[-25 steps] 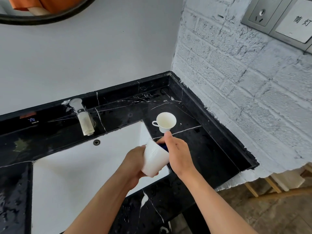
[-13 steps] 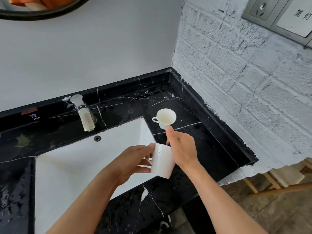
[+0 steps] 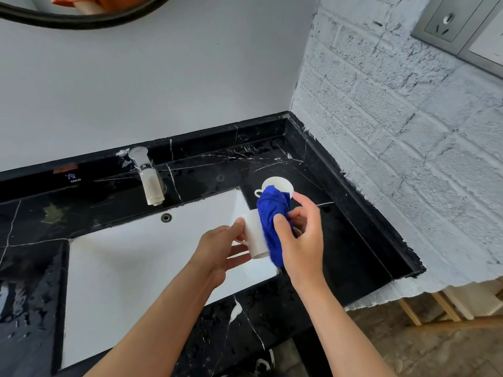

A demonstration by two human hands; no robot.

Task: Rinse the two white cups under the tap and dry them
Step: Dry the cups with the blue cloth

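Observation:
My left hand (image 3: 217, 247) grips a white cup (image 3: 254, 234) by its handle side, over the right end of the white sink basin (image 3: 136, 268). My right hand (image 3: 302, 240) holds a blue cloth (image 3: 272, 221) pressed against the cup's right side. A second white cup (image 3: 277, 183) stands upright on the black counter just behind, partly hidden by the cloth. The tap (image 3: 148, 180) stands at the back of the sink, and no water is seen running.
The black marble counter (image 3: 340, 240) is wet and ends in a raised rim at the right. A white brick wall (image 3: 394, 131) with a socket plate (image 3: 446, 23) rises on the right. Wooden furniture legs (image 3: 435, 308) show below the counter's right end.
The blue cloth has come up out of my right hand and now lies over the cup's side. The cup has turned, with my left hand shifted to its handle side.

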